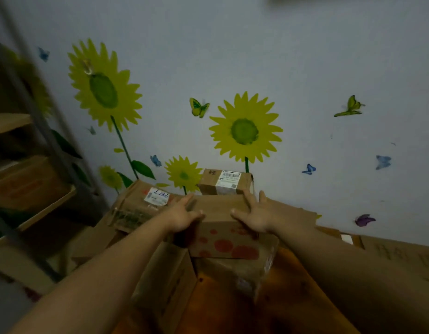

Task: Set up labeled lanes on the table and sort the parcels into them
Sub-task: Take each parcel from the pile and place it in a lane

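A cardboard parcel with red dots lies on top of a stack of brown boxes in the middle of the view. My left hand rests on its left top edge with fingers spread and straight. On its right top edge lies my right hand, fingers also spread. Behind them a small parcel with a white shipping label stands against the wall. To the left lies a larger box with a handwritten label. Another box sits under the dotted parcel.
An orange-brown wooden table shows at lower right. A flat cardboard sheet with writing lies at far right. A shelf unit holding boxes stands at left. The wall behind carries sunflower and butterfly stickers.
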Tool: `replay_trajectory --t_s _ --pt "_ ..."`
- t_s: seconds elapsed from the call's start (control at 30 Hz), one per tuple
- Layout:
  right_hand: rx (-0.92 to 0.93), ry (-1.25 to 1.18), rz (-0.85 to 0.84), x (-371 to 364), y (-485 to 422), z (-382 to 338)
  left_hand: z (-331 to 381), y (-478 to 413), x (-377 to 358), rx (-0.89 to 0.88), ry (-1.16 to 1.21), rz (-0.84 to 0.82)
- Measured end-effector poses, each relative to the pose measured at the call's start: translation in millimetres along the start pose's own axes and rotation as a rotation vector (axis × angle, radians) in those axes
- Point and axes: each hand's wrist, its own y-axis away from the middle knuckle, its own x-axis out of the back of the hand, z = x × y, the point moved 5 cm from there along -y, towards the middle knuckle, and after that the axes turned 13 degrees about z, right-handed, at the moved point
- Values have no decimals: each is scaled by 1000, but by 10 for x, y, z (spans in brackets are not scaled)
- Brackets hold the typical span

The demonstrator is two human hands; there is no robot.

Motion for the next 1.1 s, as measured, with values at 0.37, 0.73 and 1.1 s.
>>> replay_trajectory --t_s 0.37,0.73,1.1 --pt "-124 -210 20 -100 -24 -18 -66 -360 -146 81 239 34" --pt "0 -386 511 368 901 -491 -50 252 406 -62 594 239" --pt "-52 -378 833 378 1963 -831 -275 1040 666 -145 847 188"
